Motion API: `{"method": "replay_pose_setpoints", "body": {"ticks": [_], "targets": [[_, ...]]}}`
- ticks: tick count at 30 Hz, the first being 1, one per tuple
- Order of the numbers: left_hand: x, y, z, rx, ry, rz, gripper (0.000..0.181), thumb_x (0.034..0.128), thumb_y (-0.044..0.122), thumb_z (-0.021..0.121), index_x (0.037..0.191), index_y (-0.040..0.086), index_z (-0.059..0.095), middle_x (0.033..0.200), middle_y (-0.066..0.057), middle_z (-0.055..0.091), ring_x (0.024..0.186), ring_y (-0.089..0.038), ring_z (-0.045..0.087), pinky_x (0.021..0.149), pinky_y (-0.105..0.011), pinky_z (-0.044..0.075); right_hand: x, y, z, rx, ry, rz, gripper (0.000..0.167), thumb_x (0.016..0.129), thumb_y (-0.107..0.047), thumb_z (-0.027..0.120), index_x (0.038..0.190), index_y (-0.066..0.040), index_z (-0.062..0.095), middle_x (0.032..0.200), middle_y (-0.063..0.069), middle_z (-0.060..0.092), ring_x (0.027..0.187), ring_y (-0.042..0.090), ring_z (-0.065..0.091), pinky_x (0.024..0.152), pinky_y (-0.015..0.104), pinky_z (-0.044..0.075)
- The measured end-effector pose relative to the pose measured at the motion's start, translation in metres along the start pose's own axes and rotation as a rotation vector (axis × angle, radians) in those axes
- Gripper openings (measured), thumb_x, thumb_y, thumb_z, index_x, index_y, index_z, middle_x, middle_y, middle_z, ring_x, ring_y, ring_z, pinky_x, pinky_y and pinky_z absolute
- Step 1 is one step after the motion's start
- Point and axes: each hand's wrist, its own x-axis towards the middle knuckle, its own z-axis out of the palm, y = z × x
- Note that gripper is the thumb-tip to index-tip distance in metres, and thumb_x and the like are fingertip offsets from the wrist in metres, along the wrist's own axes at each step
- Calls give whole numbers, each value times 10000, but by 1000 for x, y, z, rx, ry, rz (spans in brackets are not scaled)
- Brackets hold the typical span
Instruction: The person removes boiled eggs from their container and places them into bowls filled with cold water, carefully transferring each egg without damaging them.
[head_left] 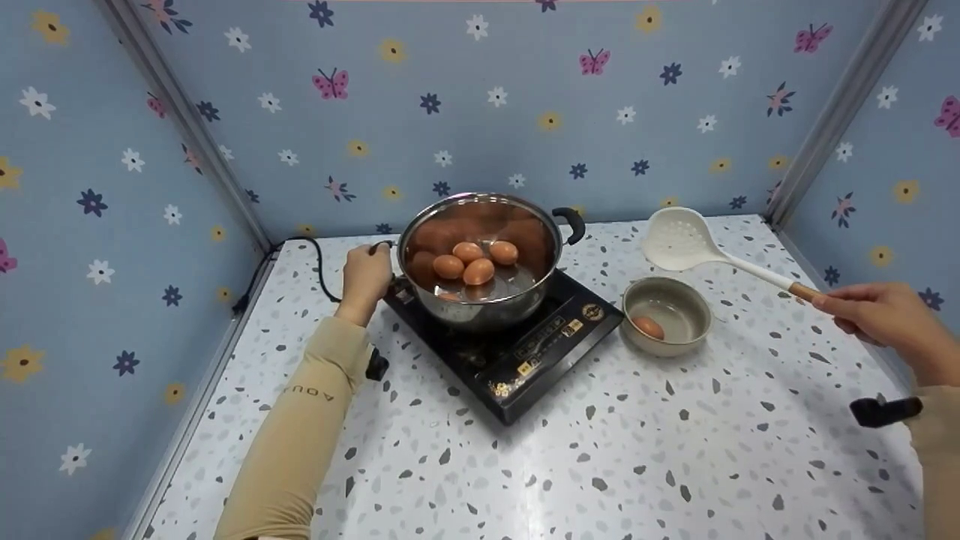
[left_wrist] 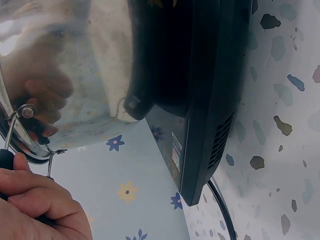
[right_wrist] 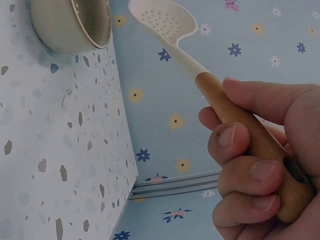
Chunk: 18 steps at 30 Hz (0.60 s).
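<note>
In the head view a steel pot (head_left: 487, 311) holds several brown eggs (head_left: 478, 271) and stands on a black induction cooker (head_left: 551, 341). My left hand (head_left: 367, 274) grips the pot's left black handle; in the left wrist view its fingers (left_wrist: 47, 197) curl round that handle beside the pot's wall. With my right hand (head_left: 885, 319) I hold a white skimmer (head_left: 679, 240) by its wooden handle (right_wrist: 250, 135). Its perforated head is above and behind a small beige bowl (head_left: 666, 348), and no egg shows on it. One brown egg (head_left: 648, 328) lies inside the bowl.
The speckled white tabletop (head_left: 600, 465) spreads in front of the cooker and bowl. A black power cord (head_left: 321, 262) runs behind the left hand to the left edge. Flowered blue panels (head_left: 480, 112) wall in the back and both sides.
</note>
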Motion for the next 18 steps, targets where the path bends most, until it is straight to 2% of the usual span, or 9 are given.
{"method": "replay_pose_setpoints", "body": {"ticks": [3, 6, 11, 13, 15, 18], "targets": [[1, 0, 0, -1, 2, -7, 378, 1151, 293, 412, 811, 131, 449, 767, -57, 435, 711, -227, 431, 710, -358, 384, 1, -3, 1, 39, 21, -14, 500, 1112, -359, 626, 1296, 104, 677, 726, -23, 599, 555, 127, 452, 510, 311, 425], [2, 0, 1, -1, 3, -14, 390, 1152, 291, 416, 795, 135, 426, 727, -40, 423, 664, -216, 417, 686, -358, 383, 2, -7, 1, 68, 29, -20, 355, 1099, -389, 651, 1188, -64, 760, 715, -39, 608, 544, 116, 457, 503, 311, 426], [3, 0, 1, 8, 12, -4, 395, 1145, 286, 415, 778, 140, 407, 728, -45, 422, 665, -224, 419, 688, -357, 379, 4, -17, 1, 97, 11, -19, 164, 1096, -389, 658, 1053, -287, 779, 724, -45, 621, 558, 121, 466, 515, 312, 434], [3, -1, 1, 10, 15, 3, 396, 1146, 287, 413, 778, 140, 405, 738, -53, 419, 677, -231, 414, 695, -363, 375, 4, -22, 1, 111, 2, -20, 161, 1097, -381, 660, 970, -392, 759, 726, -46, 619, 563, 116, 463, 518, 303, 429], [3, -1, 1, 18, 15, 8, 395, 1146, 282, 410, 778, 140, 407, 736, -49, 421, 677, -227, 414, 697, -362, 374, 5, -27, 1, 132, -8, -29, 235, 1095, -372, 666, 891, -473, 723, 722, -49, 620, 558, 108, 458, 512, 294, 417], [2, -1, 1, 17, 11, 11, 404, 1149, 282, 411, 770, 143, 397, 706, -35, 406, 643, -214, 388, 679, -365, 371, 6, -34, 2, 153, -17, -40, 305, 1094, -379, 670, 833, -536, 696, 707, -56, 614, 545, 98, 447, 498, 286, 399]]}}
